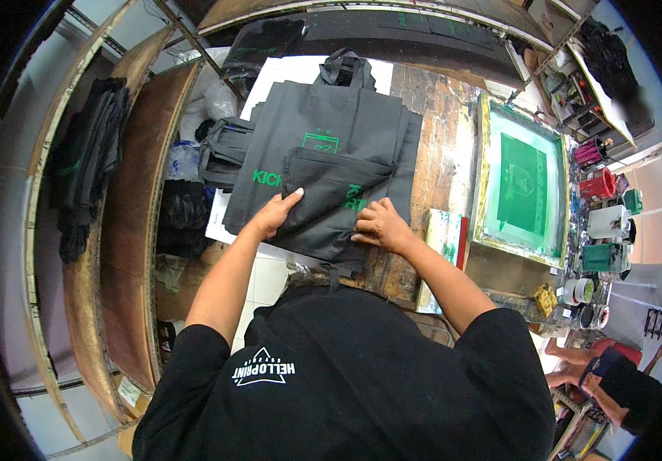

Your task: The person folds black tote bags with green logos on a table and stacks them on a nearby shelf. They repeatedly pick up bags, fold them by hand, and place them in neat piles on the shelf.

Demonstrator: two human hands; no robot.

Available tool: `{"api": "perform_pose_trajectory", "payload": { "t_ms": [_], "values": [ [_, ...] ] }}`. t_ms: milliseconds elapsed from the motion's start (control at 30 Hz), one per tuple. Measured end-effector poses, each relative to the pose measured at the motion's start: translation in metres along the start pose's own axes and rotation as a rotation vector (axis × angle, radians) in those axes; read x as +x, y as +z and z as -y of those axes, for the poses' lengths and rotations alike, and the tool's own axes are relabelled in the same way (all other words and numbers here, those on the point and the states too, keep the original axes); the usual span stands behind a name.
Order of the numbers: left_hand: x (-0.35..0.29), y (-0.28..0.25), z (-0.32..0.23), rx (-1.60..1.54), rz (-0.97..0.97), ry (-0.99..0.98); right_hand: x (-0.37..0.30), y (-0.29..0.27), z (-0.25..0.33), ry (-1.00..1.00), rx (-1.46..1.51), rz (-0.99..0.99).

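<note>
When the clock is centred on the folded dark bag (327,177), tall wooden shelves (127,230) stand at nine o'clock, with dark bags draped over one of them. Nearer, between nine and ten, sits a smaller heap of bags (227,150).

At eight o'clock the left hand (271,217) meets the bag's near-left edge, thumb laid on the cloth; its other fingers are partly hidden, so I cannot tell how firmly they close. The bag itself lies doubled over on a stack of dark bags (258,146) on the bench (442,115). At four o'clock the right hand (381,227) has its fingers curled narrow, pinching the cloth beside slanted green lettering.

To handle this layer well, the left thumb should pin lightly while the right lifts rather than drags, sparing the green print from rubbing; the skewed fold and its ripples call for squaring the edges and smoothing outward, without tugging the bags beneath.

At three o'clock lies a framed green screen (521,184), then coloured tubs (598,184) beyond it. Far out at four is another person (619,380).
</note>
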State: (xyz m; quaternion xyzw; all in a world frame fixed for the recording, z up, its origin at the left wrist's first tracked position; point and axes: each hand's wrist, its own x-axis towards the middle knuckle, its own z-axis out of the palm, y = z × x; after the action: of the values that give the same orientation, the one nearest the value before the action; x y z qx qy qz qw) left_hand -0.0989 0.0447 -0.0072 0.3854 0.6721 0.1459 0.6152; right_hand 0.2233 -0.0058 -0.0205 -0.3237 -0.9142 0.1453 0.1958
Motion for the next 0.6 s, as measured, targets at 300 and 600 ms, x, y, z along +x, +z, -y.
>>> {"api": "perform_pose_trajectory", "payload": {
  "t_ms": [300,600],
  "values": [
    [-0.031,0.017,0.007,0.424,0.086,0.699,0.050,-0.003,0.000,0.423,0.239,-0.184],
    [-0.036,0.019,-0.007,0.363,0.001,0.407,0.019,-0.039,0.023,-0.009,0.156,-0.326]
  ]
}}
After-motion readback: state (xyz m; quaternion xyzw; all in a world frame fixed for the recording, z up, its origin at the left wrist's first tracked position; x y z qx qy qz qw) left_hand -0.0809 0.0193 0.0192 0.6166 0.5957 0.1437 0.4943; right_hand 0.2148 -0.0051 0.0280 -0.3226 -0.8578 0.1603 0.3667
